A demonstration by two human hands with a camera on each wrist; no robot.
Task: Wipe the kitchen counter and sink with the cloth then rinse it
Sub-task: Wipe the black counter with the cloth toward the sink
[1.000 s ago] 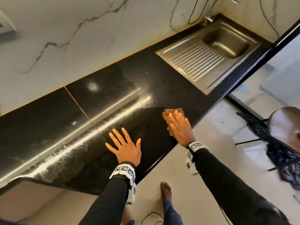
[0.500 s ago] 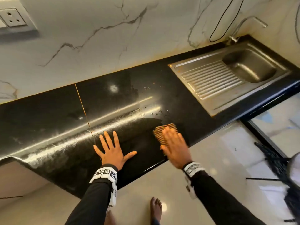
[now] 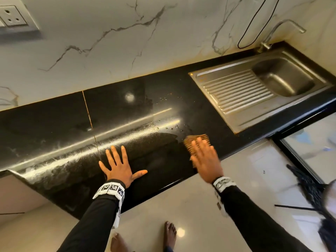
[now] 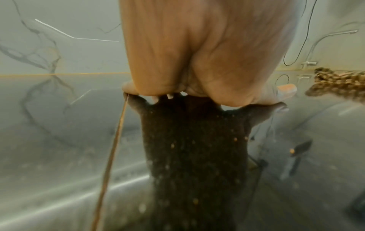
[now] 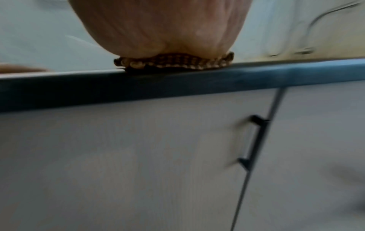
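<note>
A brown checked cloth (image 3: 195, 139) lies flat on the black counter (image 3: 54, 124) near its front edge. My right hand (image 3: 204, 157) presses down on the cloth with straight fingers; the cloth (image 5: 173, 62) shows under its palm in the right wrist view. Spread flat on the counter to the left, my left hand (image 3: 118, 166) holds nothing, and the cloth (image 4: 339, 84) appears at the right of the left wrist view. The steel sink (image 3: 227, 79) with ribbed drainboard sits at the far right, with a tap (image 3: 283, 28) behind it.
Water droplets (image 3: 171, 127) and wet streaks (image 3: 72, 157) mark the counter. A marble wall (image 3: 127, 42) with a socket (image 3: 12, 19) and a black cable (image 3: 254, 24) rises behind. Grey cabinet doors (image 5: 138, 156) with a black handle (image 5: 250, 142) stand below the counter.
My right hand has slid the cloth back toward the counter's front edge. The left hand stays flat in place. The head view has swung right and up.
</note>
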